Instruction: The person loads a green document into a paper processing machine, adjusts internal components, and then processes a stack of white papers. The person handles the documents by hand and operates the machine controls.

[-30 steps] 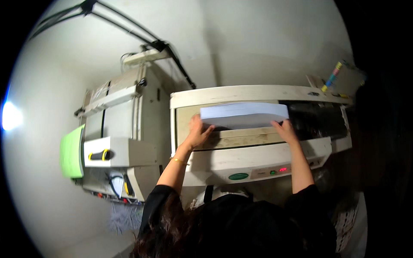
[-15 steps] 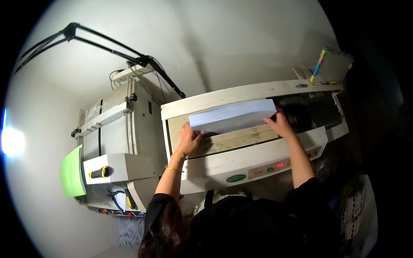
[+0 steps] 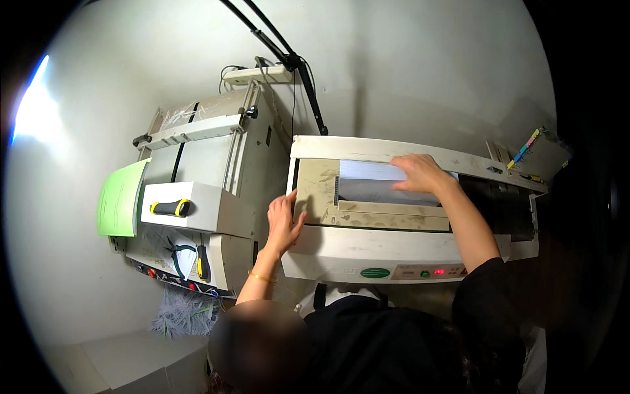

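A thick stack of white paper (image 3: 369,172) stands on its long edge in the bed of a white machine (image 3: 328,256), behind a pale bar (image 3: 387,209). Over the top of the stack comes my right hand (image 3: 421,175), its thumb on the near face and its fingers at the far side, closed on the paper. The right part of the stack is hidden by that hand and forearm. My left hand (image 3: 283,222) is at the machine's left end, away from the paper, fingers apart and holding nothing.
Left stands a second machine (image 3: 246,171) with a cross rail (image 3: 190,131). A green sheet (image 3: 121,200), a yellow-black tool handle (image 3: 170,208), pliers (image 3: 180,255) and a cutter knife (image 3: 203,262) lie on it. Paper shreds (image 3: 187,312) lie below. A black lamp arm (image 3: 308,92) rises behind.
My left hand has let go of the stack's left end and moved left. My right hand has shifted from the right end to the stack's top. The view has turned, moving the machines within it.
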